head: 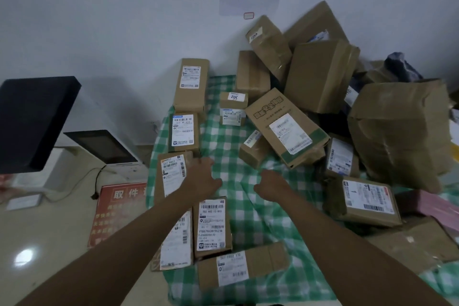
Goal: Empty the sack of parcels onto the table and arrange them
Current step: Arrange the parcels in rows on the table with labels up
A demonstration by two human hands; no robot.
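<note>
Brown cardboard parcels lie on a table with a green-and-white checked cloth (223,141). Several labelled boxes form a row along the cloth's left edge, from a tall box (191,84) down to a long box (238,268). My left hand (202,176) has its fingertips against the right side of a labelled box (171,176) in that row. My right hand (270,184) hovers over bare cloth with its fingers loosely curled and nothing visible in it, just short of a small box (253,153). A long printed box (285,126) leans on that small box.
A loose pile of bigger boxes (320,74) rises against the wall at the back right, with a crumpled carton (397,131) and a dark bag (402,67). A black monitor (34,122), a white screen unit (104,149) and a red sign (116,208) stand left of the table.
</note>
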